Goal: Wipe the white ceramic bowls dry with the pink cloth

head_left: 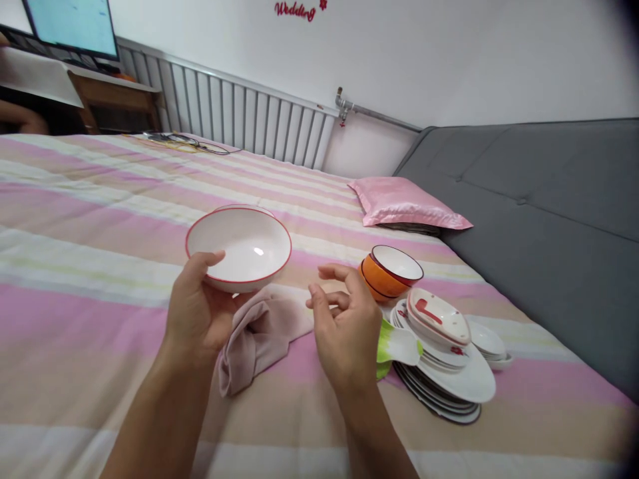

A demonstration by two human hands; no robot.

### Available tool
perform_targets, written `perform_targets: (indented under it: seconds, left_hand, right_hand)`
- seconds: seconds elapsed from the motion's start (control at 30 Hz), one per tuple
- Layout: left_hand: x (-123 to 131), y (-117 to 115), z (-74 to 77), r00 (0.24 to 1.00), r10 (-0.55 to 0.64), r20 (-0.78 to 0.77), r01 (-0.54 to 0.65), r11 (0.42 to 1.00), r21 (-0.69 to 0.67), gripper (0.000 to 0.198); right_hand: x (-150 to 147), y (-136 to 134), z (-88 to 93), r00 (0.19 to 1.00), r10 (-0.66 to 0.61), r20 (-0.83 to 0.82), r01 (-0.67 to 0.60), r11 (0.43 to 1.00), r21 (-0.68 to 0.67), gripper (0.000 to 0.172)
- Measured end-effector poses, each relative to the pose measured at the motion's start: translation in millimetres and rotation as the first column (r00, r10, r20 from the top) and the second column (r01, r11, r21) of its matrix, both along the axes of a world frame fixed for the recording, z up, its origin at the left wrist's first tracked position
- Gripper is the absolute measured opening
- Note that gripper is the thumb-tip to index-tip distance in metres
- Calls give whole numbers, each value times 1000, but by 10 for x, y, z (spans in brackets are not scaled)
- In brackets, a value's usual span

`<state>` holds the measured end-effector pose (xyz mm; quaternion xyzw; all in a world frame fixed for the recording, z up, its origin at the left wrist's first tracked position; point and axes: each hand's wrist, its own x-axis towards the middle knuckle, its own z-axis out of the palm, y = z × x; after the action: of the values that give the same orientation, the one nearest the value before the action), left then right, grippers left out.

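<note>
The striped bedspread point(74, 332) stretches wide left of the red-rimmed bowl point(239, 243), stacked plates point(472, 382) crowding the right, as your left hand point(200, 309) grips the bowl's near edge and your right hand point(347, 322) hovers half-curled beside the cloth point(267, 326), thumb and forefinger apart.

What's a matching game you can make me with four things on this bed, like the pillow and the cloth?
1. Red-rimmed bowl
2. Cloth
3. Pillow
4. Bowls beside the stacked plates

A. Pink, next to the grey headboard
B. Orange outside, white inside
C. Held in the left hand
D. Bunched up on the striped bedspread

Right pairs: 1-C, 2-D, 3-A, 4-B.
</note>
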<state>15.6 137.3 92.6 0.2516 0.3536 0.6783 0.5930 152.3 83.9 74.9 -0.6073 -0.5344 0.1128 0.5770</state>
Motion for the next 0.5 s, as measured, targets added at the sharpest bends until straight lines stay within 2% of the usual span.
perform_targets:
  seconds: [0.1,0.2,0.33,0.4,0.5]
  left_hand:
    - [-85,14,17,997,72,13,-73,997,17,21]
    - [-165,38,10,992,124,-38,-122,992,39,21]
    - [-211,49,-4,984,143,-107,-139,989,50,28]
    - [-205,42,1,982,151,-111,-147,988,43,32]
    - [-180,22,20,986,153,-68,-151,988,40,35]
  right_hand:
    - [112,100,-45,986,87,144,-53,973,-224,24]
    - [142,219,-159,954,152,257,-20,891,-453,26]
    - [81,330,-354,886,210,413,77,811,-579,35]
    - [44,364,-436,870,252,423,96,755,-649,40]
    - [25,398,-525,864,289,412,92,714,-694,45]
